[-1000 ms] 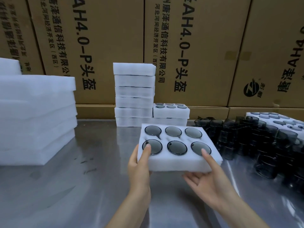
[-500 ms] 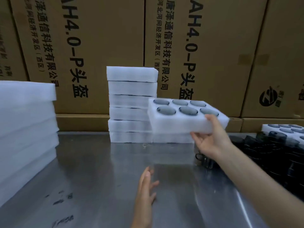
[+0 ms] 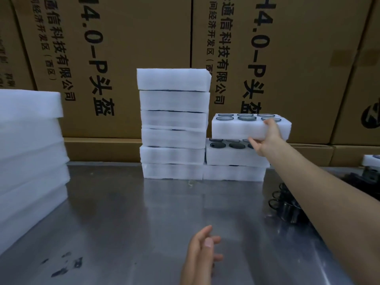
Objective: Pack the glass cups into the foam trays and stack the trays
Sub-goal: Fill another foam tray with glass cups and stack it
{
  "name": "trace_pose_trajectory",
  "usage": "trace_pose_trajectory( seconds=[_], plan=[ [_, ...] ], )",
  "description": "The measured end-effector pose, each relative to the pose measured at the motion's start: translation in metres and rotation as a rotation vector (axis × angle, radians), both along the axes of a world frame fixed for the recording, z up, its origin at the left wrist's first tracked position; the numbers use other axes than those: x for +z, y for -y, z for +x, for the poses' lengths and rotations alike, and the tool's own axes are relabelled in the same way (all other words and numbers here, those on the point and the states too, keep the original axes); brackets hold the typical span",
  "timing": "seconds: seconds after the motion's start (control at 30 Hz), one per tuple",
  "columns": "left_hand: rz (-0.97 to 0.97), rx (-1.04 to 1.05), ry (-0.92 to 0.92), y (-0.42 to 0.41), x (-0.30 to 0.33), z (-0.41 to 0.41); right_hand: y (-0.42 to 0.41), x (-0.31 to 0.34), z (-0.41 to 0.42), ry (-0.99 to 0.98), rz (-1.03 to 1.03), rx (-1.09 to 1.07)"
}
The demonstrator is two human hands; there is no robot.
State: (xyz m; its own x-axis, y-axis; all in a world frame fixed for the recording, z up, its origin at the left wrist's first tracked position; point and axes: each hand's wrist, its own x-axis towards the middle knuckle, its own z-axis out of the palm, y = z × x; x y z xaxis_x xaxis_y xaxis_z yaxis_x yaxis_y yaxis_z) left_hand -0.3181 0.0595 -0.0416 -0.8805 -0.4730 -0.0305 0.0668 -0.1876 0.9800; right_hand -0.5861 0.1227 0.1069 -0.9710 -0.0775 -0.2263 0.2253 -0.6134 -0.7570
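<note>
Steel tabletop (image 3: 127, 219), dull and reflective, runs under everything. Nearest: left hand (image 3: 202, 254) low over the steel, fingers loosely spread, holding nothing; probably just idle while the other arm reaches. To the right, loose dark glass cups (image 3: 285, 204) sit in a cluster by the forearm, likely waiting for a tray. Further out, right hand (image 3: 265, 138) grips the near edge of a filled foam tray (image 3: 236, 128), thumb on top, fingers curled underneath, carrying its weight. Tray is level, cup mouths up, long axis running left to right, held just above the short stack (image 3: 234, 161) of two trays; a gap shows between them, top tray's cups visible. It sits roughly square over that stack, presumably to land flush. Just left, touching, a tall stack (image 3: 173, 124) of six trays. Far left, plain foam slabs (image 3: 30, 145). Behind, cardboard cartons (image 3: 133, 48).
</note>
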Motion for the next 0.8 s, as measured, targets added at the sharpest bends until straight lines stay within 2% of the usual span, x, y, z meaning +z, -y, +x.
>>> trace_pose_trajectory(
  seconds=[0.17,0.63,0.73,0.8],
  plan=[
    [0.010,0.025,-0.031,-0.004,0.004,-0.001,0.009,-0.007,-0.020,0.010,0.164,0.107],
    [0.027,0.084,-0.068,-0.012,0.007,0.001,0.011,-0.029,-0.024,-0.208,1.077,0.167],
    [0.029,0.101,-0.064,-0.011,0.006,0.001,0.016,-0.029,-0.015,-0.317,1.407,0.296],
    [0.027,0.107,-0.071,-0.011,0.005,0.003,0.023,-0.029,-0.011,-0.443,1.639,0.223]
  ],
)
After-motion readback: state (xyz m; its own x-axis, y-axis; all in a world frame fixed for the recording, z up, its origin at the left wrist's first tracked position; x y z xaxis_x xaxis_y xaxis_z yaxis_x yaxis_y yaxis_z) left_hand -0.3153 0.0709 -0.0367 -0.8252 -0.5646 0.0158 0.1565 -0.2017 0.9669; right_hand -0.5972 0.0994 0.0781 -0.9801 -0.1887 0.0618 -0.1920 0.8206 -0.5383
